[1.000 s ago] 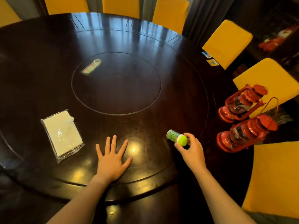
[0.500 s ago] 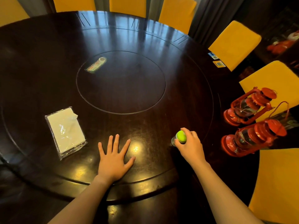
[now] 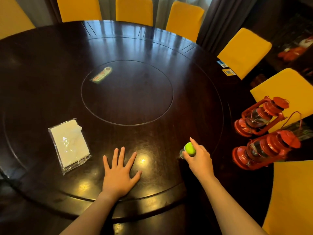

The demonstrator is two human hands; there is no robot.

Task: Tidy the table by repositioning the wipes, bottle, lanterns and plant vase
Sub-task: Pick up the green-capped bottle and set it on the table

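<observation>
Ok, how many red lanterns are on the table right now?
2. One lantern stands at the table's right edge, further from the person. The second lantern is just nearer, beside it, right of the right hand. Others could sit outside the frame.

The right hand grips the green-capped bottle on the dark worktop; the left hand lies flat. Wipes at left, two red lanterns at right.

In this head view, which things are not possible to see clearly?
- Bottle: the body is mostly hidden by the right hand; only the green cap shows.
- Label of the flat packet at the table centre: too small to read.
- Plant vase: not visible in the head view.
</observation>
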